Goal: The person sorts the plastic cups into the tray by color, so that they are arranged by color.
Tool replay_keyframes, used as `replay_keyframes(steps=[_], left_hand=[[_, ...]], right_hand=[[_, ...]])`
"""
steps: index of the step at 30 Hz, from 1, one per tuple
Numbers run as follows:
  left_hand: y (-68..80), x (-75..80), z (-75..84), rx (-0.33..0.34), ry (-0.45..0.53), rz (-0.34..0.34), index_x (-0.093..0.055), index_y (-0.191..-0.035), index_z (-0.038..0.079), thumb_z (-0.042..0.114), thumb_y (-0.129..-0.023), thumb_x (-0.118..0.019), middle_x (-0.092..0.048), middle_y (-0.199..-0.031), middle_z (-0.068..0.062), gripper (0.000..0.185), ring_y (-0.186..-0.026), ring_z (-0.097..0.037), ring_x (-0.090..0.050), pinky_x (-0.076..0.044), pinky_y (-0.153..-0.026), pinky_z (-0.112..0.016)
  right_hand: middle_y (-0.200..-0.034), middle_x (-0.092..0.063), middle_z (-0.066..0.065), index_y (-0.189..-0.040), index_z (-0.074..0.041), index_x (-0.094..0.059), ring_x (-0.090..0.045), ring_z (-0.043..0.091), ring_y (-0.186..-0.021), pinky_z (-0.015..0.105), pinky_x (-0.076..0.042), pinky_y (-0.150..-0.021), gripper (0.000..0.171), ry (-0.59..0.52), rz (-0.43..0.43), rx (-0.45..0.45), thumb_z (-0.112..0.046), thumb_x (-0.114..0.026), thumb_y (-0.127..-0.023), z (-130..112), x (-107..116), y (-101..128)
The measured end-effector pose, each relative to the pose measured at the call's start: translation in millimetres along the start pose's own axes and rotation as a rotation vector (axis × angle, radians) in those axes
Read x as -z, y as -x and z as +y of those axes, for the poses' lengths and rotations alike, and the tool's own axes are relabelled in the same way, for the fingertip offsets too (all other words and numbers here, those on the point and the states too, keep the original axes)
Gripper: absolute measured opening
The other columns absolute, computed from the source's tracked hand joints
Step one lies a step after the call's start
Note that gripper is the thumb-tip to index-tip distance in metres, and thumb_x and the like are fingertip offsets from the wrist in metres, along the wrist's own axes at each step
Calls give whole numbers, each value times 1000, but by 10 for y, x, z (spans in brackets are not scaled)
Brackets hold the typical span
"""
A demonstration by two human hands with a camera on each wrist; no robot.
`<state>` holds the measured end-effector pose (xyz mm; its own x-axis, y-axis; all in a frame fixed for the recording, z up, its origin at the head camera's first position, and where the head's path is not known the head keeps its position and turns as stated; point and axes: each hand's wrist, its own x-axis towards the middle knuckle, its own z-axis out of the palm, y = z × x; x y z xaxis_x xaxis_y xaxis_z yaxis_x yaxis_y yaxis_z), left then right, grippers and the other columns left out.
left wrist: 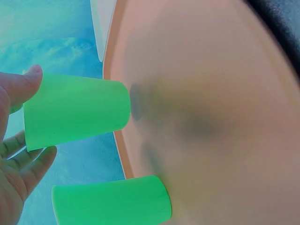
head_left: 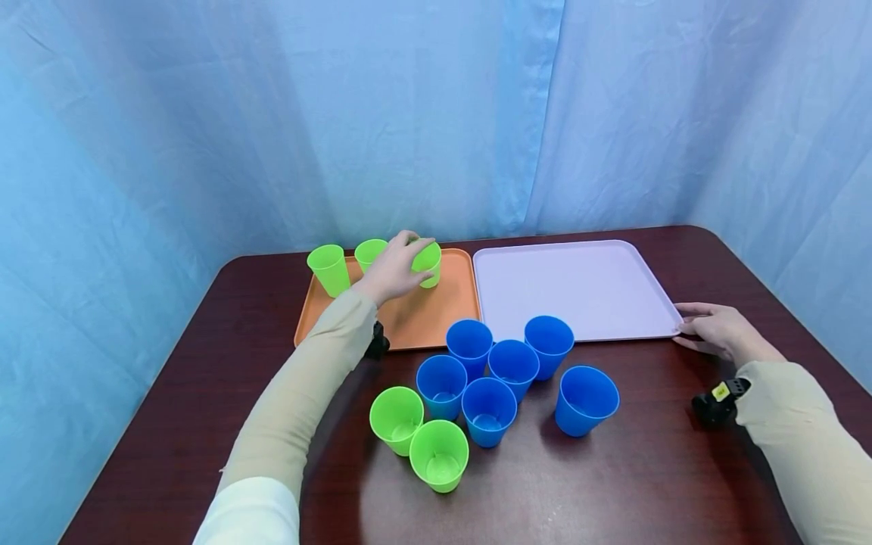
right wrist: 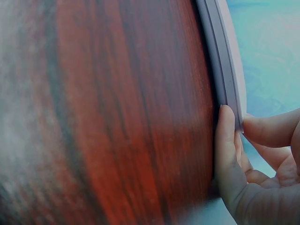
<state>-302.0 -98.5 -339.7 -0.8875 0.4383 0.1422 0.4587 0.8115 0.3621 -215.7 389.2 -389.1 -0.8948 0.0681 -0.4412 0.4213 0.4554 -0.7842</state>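
Over the orange tray (head_left: 436, 322), my left hand (head_left: 395, 269) holds a green cup (head_left: 427, 265) near its rim. The left wrist view shows the thumb on one side of that cup (left wrist: 79, 108) and the fingers on the other, its base right at the tray's surface. Two more green cups, one at the left end (head_left: 329, 270) and one in the middle (head_left: 369, 252), stand along the tray's back edge; my hand partly hides the middle one. My right hand (head_left: 722, 331) pinches the near right corner of the pale lavender tray (head_left: 579, 291) between thumb and fingers.
Several blue cups (head_left: 489, 411) stand upright close together in front of the trays, with a single blue cup (head_left: 586, 401) to their right. Two green cups (head_left: 439, 456) stand at the group's front left. A blue curtain (head_left: 422, 113) hangs behind the dark wooden table (head_left: 204, 393).
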Motion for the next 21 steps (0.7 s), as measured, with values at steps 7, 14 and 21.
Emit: replay_keyframes(steps=[7, 14, 21], left_hand=[[-40, 11, 18, 31, -23, -81, -39, -145, 14, 25, -92, -63, -38, -139, -18, 60, -125, -32, -42, -40, -102, -42], [-113, 28, 30, 38, -21, -111, -38, -146, 14, 23, -94, -59, -33, -144, -19, 57, -132, -33, -35, -37, -105, -43], [-176, 50, 45, 77, -9, -161, -35, -148, 16, 24, -97, -55, -28, -148, -18, 56, -137, -33, -30, -34, -107, -44]], right_hand=[[-145, -14, 39, -149, 3, -7, -56, -3, -75, 24, -54, -78, 68, -24, -18, -20, 2, -46, -93, 1, 7, 22], [-144, -13, 39, -149, 4, -6, -55, -5, -76, 25, -54, -79, 70, -35, -40, 10, 1, -46, -92, 21, 39, 31], [-144, -13, 39, -149, 4, -7, -56, -5, -76, 24, -54, -78, 69, -27, -34, 9, 1, -46, -92, 19, 39, 45]])
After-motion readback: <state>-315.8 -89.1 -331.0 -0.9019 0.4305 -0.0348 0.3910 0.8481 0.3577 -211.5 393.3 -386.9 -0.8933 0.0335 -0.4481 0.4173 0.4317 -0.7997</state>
